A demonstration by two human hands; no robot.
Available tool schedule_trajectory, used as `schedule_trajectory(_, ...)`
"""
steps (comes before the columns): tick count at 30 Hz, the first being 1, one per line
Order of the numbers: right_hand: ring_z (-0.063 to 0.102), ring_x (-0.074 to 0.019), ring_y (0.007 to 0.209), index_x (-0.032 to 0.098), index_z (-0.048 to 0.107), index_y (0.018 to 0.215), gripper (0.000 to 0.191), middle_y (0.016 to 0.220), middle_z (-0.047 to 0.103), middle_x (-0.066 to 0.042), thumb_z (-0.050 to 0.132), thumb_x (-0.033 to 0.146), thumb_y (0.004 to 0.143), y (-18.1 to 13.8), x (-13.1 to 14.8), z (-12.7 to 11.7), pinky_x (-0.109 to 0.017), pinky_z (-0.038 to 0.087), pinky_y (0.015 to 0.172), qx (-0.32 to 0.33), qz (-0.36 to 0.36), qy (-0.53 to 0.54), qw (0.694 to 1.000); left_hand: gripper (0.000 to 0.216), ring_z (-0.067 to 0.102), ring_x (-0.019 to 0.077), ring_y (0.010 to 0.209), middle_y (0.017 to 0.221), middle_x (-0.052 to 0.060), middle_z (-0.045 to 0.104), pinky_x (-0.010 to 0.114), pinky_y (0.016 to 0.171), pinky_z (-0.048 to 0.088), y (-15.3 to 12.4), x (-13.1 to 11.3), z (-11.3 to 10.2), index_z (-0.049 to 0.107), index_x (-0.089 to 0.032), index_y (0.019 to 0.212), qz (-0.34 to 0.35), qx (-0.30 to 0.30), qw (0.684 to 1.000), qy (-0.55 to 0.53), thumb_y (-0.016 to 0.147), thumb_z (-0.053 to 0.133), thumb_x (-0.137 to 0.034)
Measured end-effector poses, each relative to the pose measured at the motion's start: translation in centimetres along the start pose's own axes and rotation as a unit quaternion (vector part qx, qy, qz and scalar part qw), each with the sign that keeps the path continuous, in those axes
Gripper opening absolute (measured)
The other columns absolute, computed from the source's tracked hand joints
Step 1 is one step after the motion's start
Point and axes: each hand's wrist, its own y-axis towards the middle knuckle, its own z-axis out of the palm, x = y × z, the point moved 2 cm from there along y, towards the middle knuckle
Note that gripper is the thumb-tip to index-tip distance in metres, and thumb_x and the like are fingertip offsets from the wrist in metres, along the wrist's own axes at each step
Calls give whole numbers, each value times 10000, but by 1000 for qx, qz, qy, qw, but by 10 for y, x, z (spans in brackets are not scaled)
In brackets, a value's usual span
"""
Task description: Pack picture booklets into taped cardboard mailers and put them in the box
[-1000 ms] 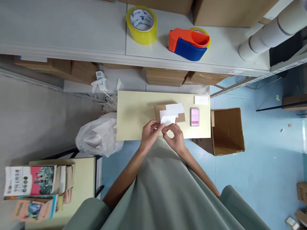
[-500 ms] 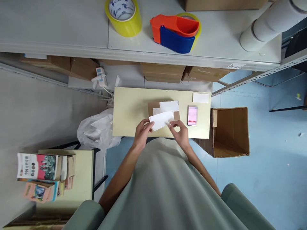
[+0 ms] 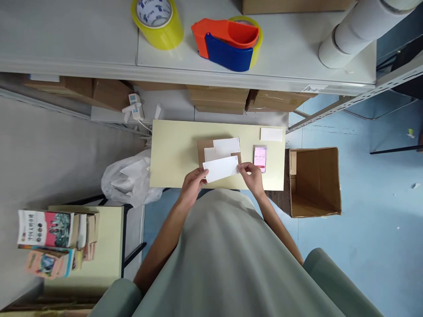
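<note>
A grey shelf [image 3: 82,44] spans the far side of the scene. Nearer, in the middle, stands a pale yellow table [image 3: 172,149]. On the floor just to the table's right is an open cardboard carton [image 3: 317,176], and beside the table's left end a translucent plastic bag [image 3: 125,180] bulges with white scraps. A stack of books [image 3: 59,229] lies at the near left.

On the table, a small brown box [image 3: 202,149] sits right of the middle, with white labels [image 3: 227,145] covering much of its top. A red and blue tape dispenser [image 3: 228,46] rests on the shelf.

The left hand [image 3: 193,182] pinches the left end of a white sheet [image 3: 220,169] between thumb and fingers, while the right hand [image 3: 251,176] grips its right end with the fingertips. The sheet stretches between them, over the near part of the box; whether it touches the box cannot be told. A phone [image 3: 260,158] with a pink screen lies near the right hand, and a white slip [image 3: 271,134] lies beyond it at the table's far right corner.
</note>
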Motion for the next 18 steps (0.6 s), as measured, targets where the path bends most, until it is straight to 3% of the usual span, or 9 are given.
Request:
schedule_trajectory(9,699,-221,878,226,684,884,396,919,766,-66,628,616,927,1,-22,1,-379,576,876,18,4,-7,1000,521,687,223,912,1006,102,795,304,733,528,27,23,-16,785,-185,913,12,-26,992,125,672,892,-635)
schedule_trajectory(13,678,-214,812,232,664,850,424,860,744,-53,641,651,909,8,-35,12,-352,558,809,1,22,-26,999,577,717,247,932,998,119,806,307,714,550,45,36,-21,780,-171,939,15,-57,984,166,681,847,-684)
schedule_trajectory(18,679,-212,787,240,636,833,398,837,739,-44,613,616,961,31,-43,28,-326,529,764,-16,5,-89,996,436,740,252,950,989,109,815,317,769,570,77,38,-27,790,-158,974,44,-82,970,225,823,760,-565)
